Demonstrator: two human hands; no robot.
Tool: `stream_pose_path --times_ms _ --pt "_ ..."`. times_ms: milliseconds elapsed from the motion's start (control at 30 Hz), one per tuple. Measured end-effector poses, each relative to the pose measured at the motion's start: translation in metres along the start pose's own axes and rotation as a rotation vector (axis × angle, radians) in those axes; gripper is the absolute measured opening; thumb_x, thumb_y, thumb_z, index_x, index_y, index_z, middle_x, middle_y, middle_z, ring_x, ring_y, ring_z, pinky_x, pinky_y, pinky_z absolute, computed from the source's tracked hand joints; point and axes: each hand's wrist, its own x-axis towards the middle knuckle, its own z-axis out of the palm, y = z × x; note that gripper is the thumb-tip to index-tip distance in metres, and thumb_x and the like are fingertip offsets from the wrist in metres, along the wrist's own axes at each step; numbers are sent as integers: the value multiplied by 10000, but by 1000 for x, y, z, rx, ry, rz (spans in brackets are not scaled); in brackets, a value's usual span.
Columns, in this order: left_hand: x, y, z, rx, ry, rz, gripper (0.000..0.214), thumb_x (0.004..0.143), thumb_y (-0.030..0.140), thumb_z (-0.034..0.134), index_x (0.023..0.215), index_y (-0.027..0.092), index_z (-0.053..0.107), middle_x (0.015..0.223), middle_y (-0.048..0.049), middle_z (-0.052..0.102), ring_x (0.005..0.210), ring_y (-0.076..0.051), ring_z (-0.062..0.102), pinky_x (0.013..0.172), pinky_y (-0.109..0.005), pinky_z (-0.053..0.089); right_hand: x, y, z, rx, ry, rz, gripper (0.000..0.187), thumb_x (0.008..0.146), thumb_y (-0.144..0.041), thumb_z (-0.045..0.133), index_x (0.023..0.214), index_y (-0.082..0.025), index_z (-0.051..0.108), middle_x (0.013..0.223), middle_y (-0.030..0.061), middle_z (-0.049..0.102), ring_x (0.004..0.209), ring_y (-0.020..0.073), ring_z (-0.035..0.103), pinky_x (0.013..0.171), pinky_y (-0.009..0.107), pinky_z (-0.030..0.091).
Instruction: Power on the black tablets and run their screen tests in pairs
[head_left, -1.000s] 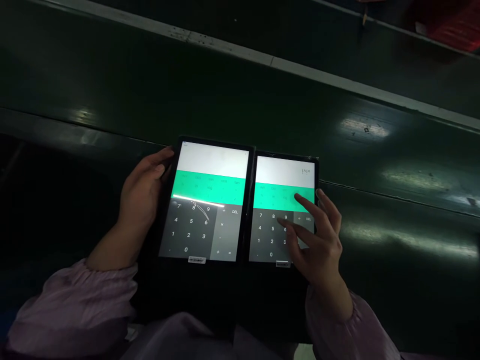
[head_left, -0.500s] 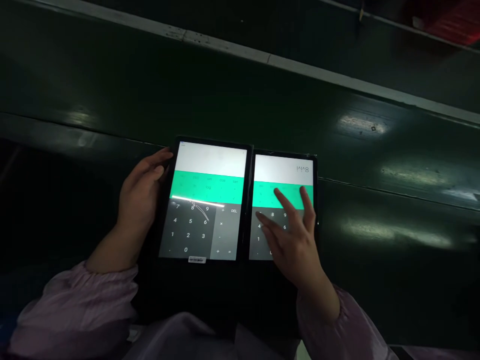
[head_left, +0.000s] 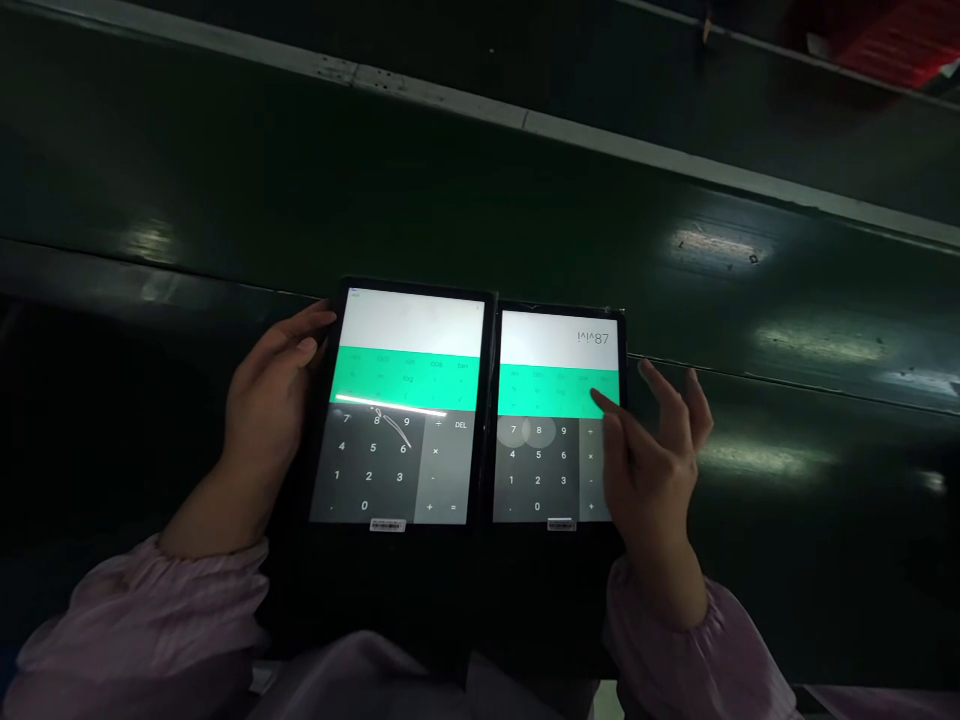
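Two tablets with calculator screens lie side by side in front of me. My left hand (head_left: 270, 385) is at the outer edge of the left tablet (head_left: 401, 465), its fingers curled against that side and partly hidden. The left screen's entry area is blank, and a bright streak of glare crosses its keypad. My right hand (head_left: 660, 455) hovers at the right edge of the right tablet (head_left: 538, 480), holding nothing, with fingers apart. Its index fingertip is over the green band; contact cannot be made out. The right display reads about "78ivivi", partly inverted, and pale circles surround keys 7 and 8.
The dark green work surface (head_left: 420, 200) runs around the tablets, with a pale strip (head_left: 600, 140) across it farther back. A red object (head_left: 892, 45) is at the far right corner. Small barcode labels (head_left: 388, 525) sit at the tablets' lower edges.
My right hand has moved right, off the right tablet's keypad to its edge. A 7 has joined the right display, and pale circles show on 7 and 8. My left hand stays put.
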Motion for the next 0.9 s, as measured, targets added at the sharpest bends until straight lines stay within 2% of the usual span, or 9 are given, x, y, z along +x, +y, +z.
stream_pose_path --times_ms 233,367,467,533,600,667,700,767,900 --pt "0 2 2 -50 52 -32 195 705 174 726 885 198 798 1211 -86 835 1360 -347 670 1290 -564 417 1 3 0 -39 51 30 333 1113 -253 526 1077 -232 857 1418 110 726 1533 447 485 1114 710 530" --pt "2 0 4 -116 20 6 192 727 220 733 907 215 800 1078 -55 850 1278 -322 707 1285 -555 423 0 4 1 -23 17 0 328 1113 -264 526 1154 -246 852 1487 113 680 1585 448 420 1147 726 503" --pt "3 -4 4 -155 -10 14 196 760 300 762 936 221 796 1089 -62 844 1283 -322 699 1301 -537 400 6 -5 -11 -42 -13 -43 325 1111 -286 539 1146 -245 860 1533 122 650 1611 468 369 1152 723 495" --pt "3 -8 3 -151 -24 21 261 786 390 787 981 217 799 1122 -78 830 1339 -337 666 1322 -529 365 14 -15 -23 -35 -29 -73 311 1106 -274 558 1135 -237 865 1363 133 742 1458 411 569 1060 595 586" --pt "1 -12 3 -164 -42 41 352 802 490 800 1024 217 794 1169 -94 814 1389 -352 632 1322 -529 364 24 -30 -31 38 -78 -96 296 1101 -225 570 1156 -215 860 972 85 785 987 232 759 807 348 625" --pt "-2 -18 3 -202 -68 49 400 823 561 789 1053 235 779 1211 -93 800 1410 -355 619 1302 -532 398 35 -50 -28 131 -166 -133 317 1109 -201 546 1168 -158 854 674 5 656 569 103 604 553 227 486" --pt "-3 -21 3 -219 -87 45 408 840 580 774 1075 248 771 1232 -88 794 1420 -353 615 1295 -534 409 40 -60 -23 160 -215 -155 343 1118 -209 523 1163 -127 853 608 -18 595 479 81 510 488 220 412" --pt "-4 -25 2 -221 -139 23 414 885 591 739 1146 270 755 1296 -81 777 1447 -345 602 1299 -540 404 47 -80 -7 173 -299 -199 407 1131 -244 475 1161 -93 852 567 -23 553 436 75 437 445 229 325" --pt "-4 -29 -4 -171 -257 -3 445 943 573 680 1277 279 706 1465 -102 705 1519 -350 552 1303 -556 404 52 -103 18 161 -387 -234 449 1145 -272 427 1233 -126 843 586 -9 591 457 74 466 441 215 295"
